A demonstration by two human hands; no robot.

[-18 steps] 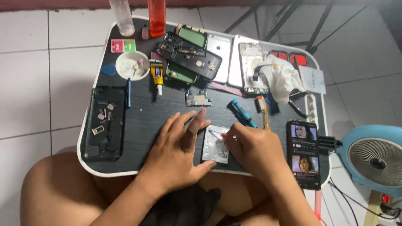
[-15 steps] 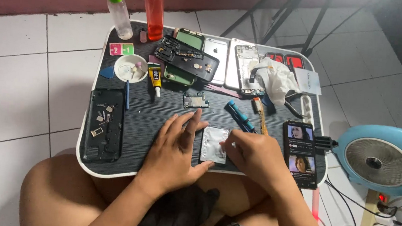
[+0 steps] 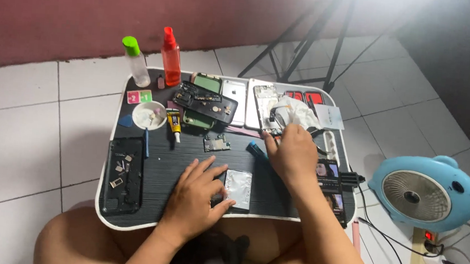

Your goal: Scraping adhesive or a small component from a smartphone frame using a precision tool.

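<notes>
My left hand (image 3: 194,198) lies flat on the black lap table (image 3: 161,162), fingers spread, thumb and forefinger touching a silver rectangular phone part (image 3: 239,188) near the front edge. My right hand (image 3: 291,152) is further back and to the right, fingers curled at the edge of an opened phone (image 3: 264,104) and a crumpled white tissue (image 3: 297,111). Its palm is hidden, so whether it holds anything cannot be told. A blue tool (image 3: 256,150) lies just left of that hand.
Also on the table are a small circuit board (image 3: 216,143), a glue tube (image 3: 174,123), a white dish (image 3: 149,115), a black phone frame holding small parts (image 3: 122,173), two spray bottles (image 3: 136,61), and a lit phone (image 3: 330,188). A blue fan (image 3: 423,195) stands on the floor at right.
My right hand has left the silver part and moved back and right to the opened phone and tissue. My left hand stays by the silver part. The camera view has shifted.
</notes>
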